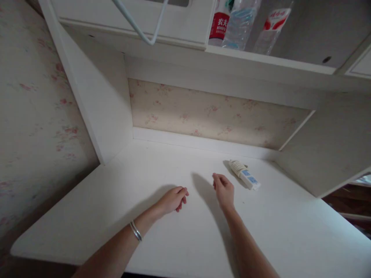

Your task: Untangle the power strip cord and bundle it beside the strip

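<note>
My left hand (174,199) is held over the white desk (116,204) with its fingers loosely curled, and nothing shows in them. A silver bangle (136,231) circles that wrist. To its right, my right hand (224,191) is closed with the fingers folded in, and I see nothing held there either. A white power strip (249,179) with blue labels lies just beyond my right hand, apart from it. Its cord (237,167) is wound around the far end.
Above the desk runs a white cabinet shelf (269,61) holding several plastic bottles, one with a red label (219,25). A pale hanger-like rod (150,40) hangs down from above. White side panels (107,104) and floral wallpaper (185,112) border the desk.
</note>
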`<state>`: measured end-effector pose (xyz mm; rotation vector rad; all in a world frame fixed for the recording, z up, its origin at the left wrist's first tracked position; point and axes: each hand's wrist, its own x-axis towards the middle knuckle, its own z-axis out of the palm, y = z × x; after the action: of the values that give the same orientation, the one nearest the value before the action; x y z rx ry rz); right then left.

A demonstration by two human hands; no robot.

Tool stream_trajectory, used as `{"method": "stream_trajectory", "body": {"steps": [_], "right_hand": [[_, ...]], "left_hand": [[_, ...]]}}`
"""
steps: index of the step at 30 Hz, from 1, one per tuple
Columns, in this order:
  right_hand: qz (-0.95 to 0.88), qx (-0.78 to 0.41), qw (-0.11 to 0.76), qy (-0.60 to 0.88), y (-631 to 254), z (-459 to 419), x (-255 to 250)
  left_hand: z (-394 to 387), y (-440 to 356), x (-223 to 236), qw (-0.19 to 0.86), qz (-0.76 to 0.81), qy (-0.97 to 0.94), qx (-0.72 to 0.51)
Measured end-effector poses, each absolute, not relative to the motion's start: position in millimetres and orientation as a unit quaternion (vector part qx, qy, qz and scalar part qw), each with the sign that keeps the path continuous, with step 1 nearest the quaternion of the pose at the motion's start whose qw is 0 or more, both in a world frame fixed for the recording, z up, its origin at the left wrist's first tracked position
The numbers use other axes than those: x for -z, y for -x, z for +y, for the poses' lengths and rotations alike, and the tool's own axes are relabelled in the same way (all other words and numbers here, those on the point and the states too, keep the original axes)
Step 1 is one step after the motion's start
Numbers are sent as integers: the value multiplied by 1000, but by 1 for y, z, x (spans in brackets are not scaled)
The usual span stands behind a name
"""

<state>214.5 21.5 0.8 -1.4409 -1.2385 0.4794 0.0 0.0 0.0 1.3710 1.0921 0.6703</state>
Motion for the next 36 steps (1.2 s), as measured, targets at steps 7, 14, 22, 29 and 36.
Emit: {"method": "stream_trajectory", "body": {"steps": [7, 14, 22, 29, 36], "right_hand": [[-398, 203, 462, 766, -317, 37, 1], [-370, 79, 321, 868, -344, 42, 21], [-392, 67, 248, 883, -337, 47, 18], [-393, 5, 359, 846, -333, 46, 14], [-371, -41, 452, 811, -299, 47, 9]], "left_hand": [[1, -1, 2, 575, 454, -629, -258], [2, 0, 8, 552, 449, -658, -247], [1, 0, 7, 543, 459, -659, -247], [-1, -3, 2, 545, 459, -659, -244], [0, -4, 0, 573, 445, -631, -274]]}}
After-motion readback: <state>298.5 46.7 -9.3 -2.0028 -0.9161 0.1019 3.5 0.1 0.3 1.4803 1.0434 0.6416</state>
